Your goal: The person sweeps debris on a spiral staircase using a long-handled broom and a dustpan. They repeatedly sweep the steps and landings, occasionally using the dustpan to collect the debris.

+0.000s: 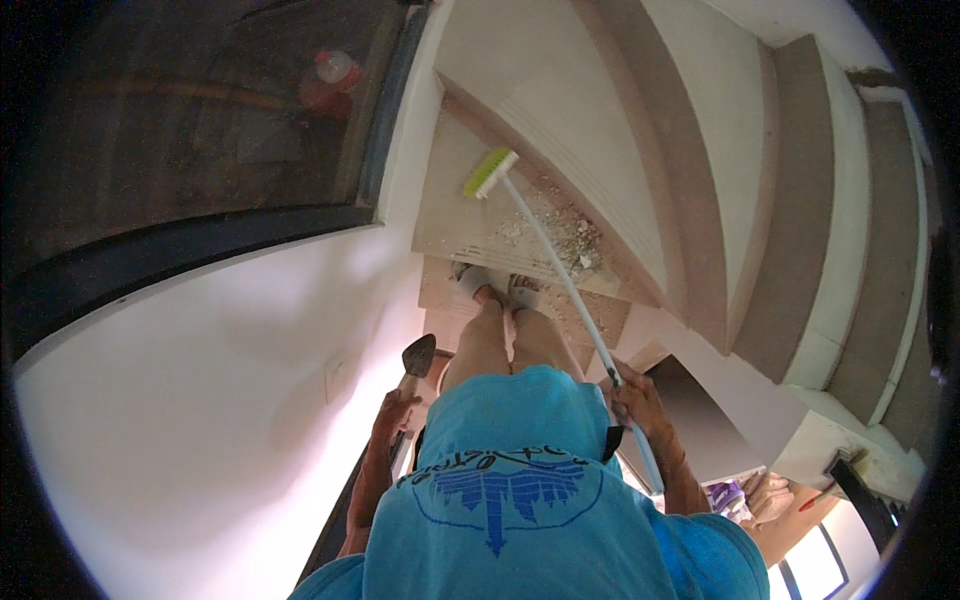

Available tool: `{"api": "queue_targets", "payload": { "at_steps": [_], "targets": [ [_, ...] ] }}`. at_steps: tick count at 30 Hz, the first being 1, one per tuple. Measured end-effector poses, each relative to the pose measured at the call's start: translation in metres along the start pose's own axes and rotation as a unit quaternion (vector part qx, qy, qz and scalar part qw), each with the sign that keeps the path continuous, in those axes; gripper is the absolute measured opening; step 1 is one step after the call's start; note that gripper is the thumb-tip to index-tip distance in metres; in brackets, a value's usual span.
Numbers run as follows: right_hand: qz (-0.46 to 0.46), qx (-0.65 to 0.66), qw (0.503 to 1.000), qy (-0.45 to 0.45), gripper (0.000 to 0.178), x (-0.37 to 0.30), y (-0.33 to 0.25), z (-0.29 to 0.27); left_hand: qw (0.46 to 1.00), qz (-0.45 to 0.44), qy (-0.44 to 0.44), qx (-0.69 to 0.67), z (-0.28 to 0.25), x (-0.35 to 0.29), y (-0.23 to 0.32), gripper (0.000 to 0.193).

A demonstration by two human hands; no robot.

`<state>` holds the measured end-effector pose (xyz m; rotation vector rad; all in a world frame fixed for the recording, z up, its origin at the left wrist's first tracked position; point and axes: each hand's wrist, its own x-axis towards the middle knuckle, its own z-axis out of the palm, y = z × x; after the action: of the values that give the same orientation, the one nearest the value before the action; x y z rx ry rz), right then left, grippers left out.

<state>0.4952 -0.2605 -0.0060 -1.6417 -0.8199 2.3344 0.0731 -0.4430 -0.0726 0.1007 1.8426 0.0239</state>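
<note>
My right hand (634,395) is wrapped round the white pole of a long-handled brush (553,250). Its green-bristled head (490,173) rests on the stair landing at the foot of a step. In my left hand (397,412) is a trowel (418,357), gripped by its handle with the dark blade pointing up and away from me. Between the brush pole and the step's riser lies a heap of pale rubble and dust (575,240). My feet stand just on the near side of it, in dusty sandals.
Curved stairs (700,130) climb to the right. A white wall (220,350) runs along the left, below a dark-framed window (230,120). At lower right are a grey panel (700,420) and some bags (768,497). More crumbs (590,310) lie near my feet.
</note>
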Motion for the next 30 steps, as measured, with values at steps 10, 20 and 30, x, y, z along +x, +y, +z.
{"api": "queue_targets", "payload": {
  "at_steps": [10, 20, 30],
  "targets": [
    [0.009, -0.105, 0.994, 0.026, 0.032, 0.147, -0.094, 0.005, 0.999, 0.035, 0.037, -0.015, -0.016, -0.005, 0.009, 0.027],
    [-0.227, -0.716, 0.651, 0.110, 0.057, 0.192, -0.110, -0.021, 0.996, -0.023, 0.006, -0.085, -0.004, 0.015, -0.038, 0.028],
    [-0.161, -0.610, 0.775, 0.032, 0.060, 0.197, -0.133, -0.019, 0.999, -0.018, -0.007, -0.046, -0.005, 0.018, -0.024, 0.031]
  ]
}}
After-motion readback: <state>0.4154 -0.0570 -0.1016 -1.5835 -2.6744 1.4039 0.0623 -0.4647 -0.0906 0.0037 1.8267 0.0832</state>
